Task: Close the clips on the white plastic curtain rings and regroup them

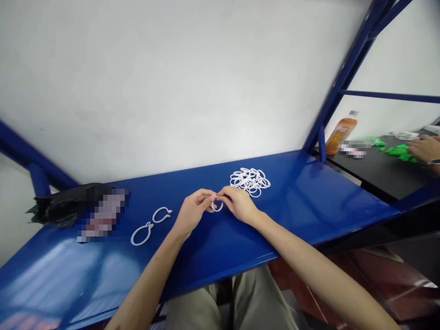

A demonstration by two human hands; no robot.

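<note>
Over the middle of the blue table [220, 247], my left hand [194, 210] and my right hand [239, 205] meet at a white plastic curtain ring [217, 210]. Both hands pinch its top between thumb and fingers, and its loop hangs below the fingertips. The fingers partly hide the joint at the top. Just beyond my right hand lies a loose pile of several white rings [248, 178]. To the left of my left hand, two more rings lie apart from the pile: an open one [155, 215] with a gap between its ends, and another [136, 244] whose ends lie close together.
A black plastic bag [65, 208] and a blurred-out flat item [105, 213] lie at the table's left. Blue frame posts [338, 78] rise at both sides. On a dark table at right stand a bottle [342, 133], green pieces [400, 151] and another person's hand [426, 149].
</note>
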